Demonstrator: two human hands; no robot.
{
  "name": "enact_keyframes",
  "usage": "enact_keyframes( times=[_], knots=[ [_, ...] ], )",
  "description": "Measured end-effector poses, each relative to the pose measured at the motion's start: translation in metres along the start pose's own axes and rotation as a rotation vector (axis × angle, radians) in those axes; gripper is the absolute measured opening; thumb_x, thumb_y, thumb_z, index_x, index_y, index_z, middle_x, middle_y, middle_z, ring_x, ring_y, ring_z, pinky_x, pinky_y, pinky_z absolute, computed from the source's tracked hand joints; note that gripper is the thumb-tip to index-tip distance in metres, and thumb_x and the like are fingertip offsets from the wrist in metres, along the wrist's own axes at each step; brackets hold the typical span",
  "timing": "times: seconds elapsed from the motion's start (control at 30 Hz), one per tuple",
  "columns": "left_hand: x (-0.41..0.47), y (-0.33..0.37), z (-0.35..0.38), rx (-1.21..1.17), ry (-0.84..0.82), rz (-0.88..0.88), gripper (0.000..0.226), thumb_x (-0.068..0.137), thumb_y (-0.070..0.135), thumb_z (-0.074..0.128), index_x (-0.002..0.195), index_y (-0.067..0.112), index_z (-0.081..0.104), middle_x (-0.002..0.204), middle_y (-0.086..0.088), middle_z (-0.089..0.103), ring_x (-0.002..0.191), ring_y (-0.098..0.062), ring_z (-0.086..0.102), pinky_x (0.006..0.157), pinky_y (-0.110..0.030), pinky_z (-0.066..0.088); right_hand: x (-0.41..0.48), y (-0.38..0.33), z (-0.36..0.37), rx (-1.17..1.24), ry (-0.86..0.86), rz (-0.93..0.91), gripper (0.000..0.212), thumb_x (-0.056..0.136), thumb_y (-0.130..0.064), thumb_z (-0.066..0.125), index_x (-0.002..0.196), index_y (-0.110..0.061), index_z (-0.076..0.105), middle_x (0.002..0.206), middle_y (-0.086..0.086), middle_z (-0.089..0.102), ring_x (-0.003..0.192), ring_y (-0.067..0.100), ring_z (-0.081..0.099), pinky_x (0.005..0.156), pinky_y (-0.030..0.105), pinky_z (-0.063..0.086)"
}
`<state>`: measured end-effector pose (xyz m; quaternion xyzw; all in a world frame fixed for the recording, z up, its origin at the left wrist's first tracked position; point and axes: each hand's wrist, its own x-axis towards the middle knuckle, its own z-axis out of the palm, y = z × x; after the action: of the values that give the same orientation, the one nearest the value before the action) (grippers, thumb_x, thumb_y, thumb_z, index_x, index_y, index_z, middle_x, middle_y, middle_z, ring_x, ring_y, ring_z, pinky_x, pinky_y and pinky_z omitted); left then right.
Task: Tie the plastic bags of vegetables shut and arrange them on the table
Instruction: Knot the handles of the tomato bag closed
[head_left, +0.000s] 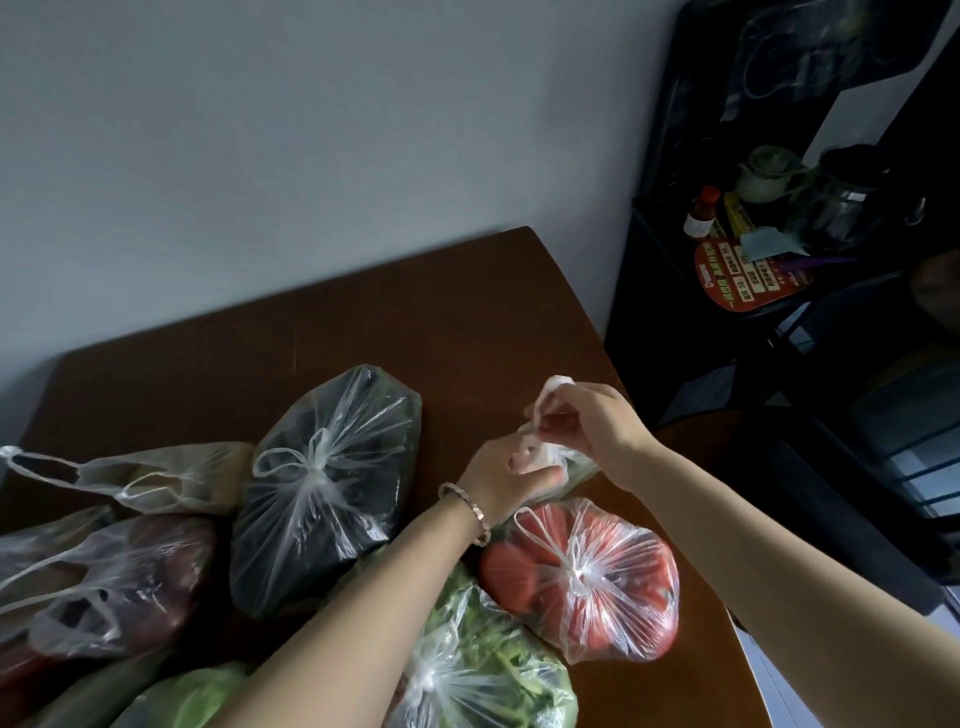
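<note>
Both my hands work on a small clear bag (574, 466) at the far right of the brown table (415, 317). My left hand (498, 480), with a bracelet on the wrist, pinches one white handle loop. My right hand (592, 421) pulls the other handle upward. The bag's contents are mostly hidden by my hands. Just in front lies a knotted bag of tomatoes (587, 577). A knotted bag of dark vegetables (322, 483) sits in the middle, and a knotted bag of leafy greens (483, 670) lies under my left forearm.
On the left lie untied bags: a pale one (171, 475), one with reddish-purple produce (119, 577), and a green one (187, 696) at the bottom edge. A black shelf (769, 260) with bottles and a teapot stands to the right of the table. A grey wall runs behind.
</note>
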<state>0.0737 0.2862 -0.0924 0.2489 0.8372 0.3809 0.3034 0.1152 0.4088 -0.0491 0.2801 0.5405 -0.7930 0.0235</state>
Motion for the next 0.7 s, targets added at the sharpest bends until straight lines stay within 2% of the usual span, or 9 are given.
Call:
enact_keyframes(
  times=[0.07, 0.13, 0.23, 0.3, 0.37, 0.43, 0.5, 0.6, 0.7],
  knots=[
    [0.001, -0.002, 0.005, -0.079, 0.101, -0.003, 0.037, 0.08, 0.028, 0.067, 0.056, 0.018, 0.041, 0.056, 0.002, 0.04, 0.05, 0.0, 0.039, 0.048, -0.011, 0.032, 0.002, 0.0, 0.002, 0.042, -0.023, 0.006, 0.027, 0.083, 0.005, 0.042, 0.062, 0.001, 0.058, 0.072, 0.016, 0.059, 0.067, 0.022, 0.058, 0.063, 0.024, 0.053],
    [0.002, -0.002, 0.006, -0.332, 0.192, -0.084, 0.042, 0.081, 0.027, 0.068, 0.054, 0.008, 0.042, 0.054, -0.007, 0.036, 0.048, -0.003, 0.037, 0.048, -0.012, 0.03, 0.004, 0.005, -0.003, 0.091, -0.036, -0.038, 0.02, 0.085, 0.005, 0.045, 0.079, 0.002, 0.064, 0.078, 0.015, 0.062, 0.069, 0.019, 0.061, 0.066, 0.023, 0.055],
    [0.006, -0.007, 0.007, -0.51, 0.18, -0.21, 0.038, 0.08, 0.039, 0.064, 0.078, 0.001, 0.064, 0.071, -0.015, 0.06, 0.067, -0.02, 0.057, 0.064, -0.027, 0.045, 0.008, 0.021, -0.021, -0.366, 0.056, -0.223, 0.028, 0.083, 0.003, 0.055, 0.109, -0.003, 0.065, 0.103, 0.008, 0.066, 0.087, 0.012, 0.062, 0.078, 0.015, 0.049],
    [0.007, -0.007, 0.005, -0.44, 0.191, -0.212, 0.025, 0.086, 0.032, 0.06, 0.077, 0.009, 0.065, 0.069, -0.006, 0.061, 0.064, -0.013, 0.055, 0.059, -0.016, 0.044, 0.008, 0.032, -0.026, -0.751, -0.046, -0.345, 0.025, 0.084, -0.002, 0.059, 0.108, -0.004, 0.066, 0.11, 0.007, 0.064, 0.093, 0.009, 0.056, 0.08, 0.008, 0.042],
    [0.007, -0.005, 0.004, -0.388, 0.225, -0.185, 0.02, 0.089, 0.028, 0.057, 0.078, 0.015, 0.066, 0.067, 0.003, 0.061, 0.063, -0.005, 0.055, 0.057, -0.009, 0.042, 0.008, 0.041, -0.024, -0.894, -0.136, -0.428, 0.021, 0.087, -0.006, 0.057, 0.105, 0.0, 0.067, 0.104, 0.008, 0.066, 0.087, 0.006, 0.054, 0.075, 0.0, 0.036],
    [0.005, -0.003, 0.003, -0.469, 0.23, -0.171, 0.022, 0.091, 0.025, 0.053, 0.076, 0.018, 0.068, 0.073, 0.004, 0.065, 0.072, -0.006, 0.061, 0.071, -0.016, 0.048, 0.007, 0.046, -0.021, -0.875, -0.109, -0.438, 0.019, 0.089, -0.009, 0.056, 0.098, 0.001, 0.069, 0.092, 0.008, 0.067, 0.072, 0.003, 0.052, 0.067, 0.003, 0.036],
    [0.005, -0.003, 0.002, -0.647, 0.255, -0.204, 0.028, 0.094, 0.025, 0.048, 0.074, 0.021, 0.068, 0.071, 0.002, 0.068, 0.072, -0.01, 0.065, 0.073, -0.025, 0.052, 0.008, 0.051, -0.018, -0.832, -0.044, -0.401, 0.02, 0.09, -0.014, 0.055, 0.093, -0.001, 0.07, 0.081, 0.007, 0.066, 0.063, 0.003, 0.05, 0.06, 0.011, 0.036],
    [0.008, -0.006, -0.001, -0.855, 0.356, -0.267, 0.032, 0.097, 0.027, 0.04, 0.079, 0.017, 0.063, 0.048, 0.012, 0.049, 0.047, -0.003, 0.046, 0.051, -0.016, 0.039, 0.008, 0.062, -0.011, -0.711, 0.053, -0.331, 0.021, 0.091, -0.015, 0.053, 0.085, -0.003, 0.069, 0.067, 0.001, 0.06, 0.048, 0.0, 0.047, 0.049, 0.011, 0.035],
    [0.01, -0.004, -0.006, -1.057, 0.359, -0.317, 0.039, 0.099, 0.028, 0.032, 0.07, 0.014, 0.053, 0.035, 0.011, 0.036, 0.032, -0.001, 0.029, 0.04, -0.014, 0.025, 0.009, 0.067, -0.009, -0.741, 0.102, -0.25, 0.025, 0.092, -0.014, 0.05, 0.073, -0.008, 0.065, 0.059, -0.003, 0.053, 0.042, 0.003, 0.04, 0.043, 0.012, 0.033]
  ],
)
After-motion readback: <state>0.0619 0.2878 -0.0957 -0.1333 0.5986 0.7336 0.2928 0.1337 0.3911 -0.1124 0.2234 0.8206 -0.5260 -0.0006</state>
